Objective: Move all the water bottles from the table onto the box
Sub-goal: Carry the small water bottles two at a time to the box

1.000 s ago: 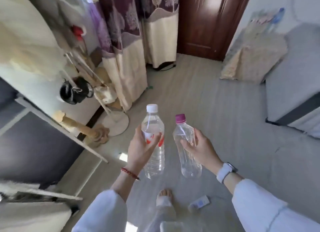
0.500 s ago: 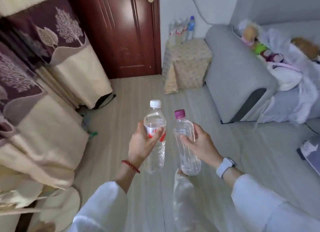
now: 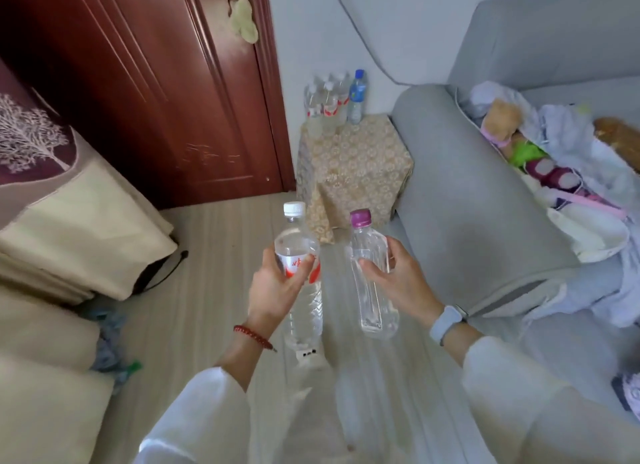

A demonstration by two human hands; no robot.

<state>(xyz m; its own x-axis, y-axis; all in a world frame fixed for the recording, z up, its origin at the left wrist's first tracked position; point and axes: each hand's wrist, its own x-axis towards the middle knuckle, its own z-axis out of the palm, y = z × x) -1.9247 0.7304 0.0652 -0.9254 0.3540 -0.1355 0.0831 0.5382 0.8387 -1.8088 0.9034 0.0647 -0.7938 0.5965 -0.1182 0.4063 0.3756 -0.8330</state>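
Note:
My left hand (image 3: 278,285) grips a clear white-capped bottle with a red label (image 3: 304,301), held upright. A clear purple-capped bottle (image 3: 372,301) stands upright in my right hand (image 3: 398,280), close beside the first. Ahead, against the wall, stands the box (image 3: 353,165) under a gold floral cloth. Several water bottles (image 3: 327,101) are grouped on its far top, and a blue-capped bottle (image 3: 356,98) stands at their right.
A dark red wooden door (image 3: 145,82) is to the left of the box. A grey sofa (image 3: 467,200) with toys and clothes on it flanks the box on the right. Curtains and cushions (image 3: 69,228) fill the left side. Pale wooden floor lies between.
The view has swung right and moved forward: the table is out of sight and the box is closer and centred. Both hands hold their bottles as before.

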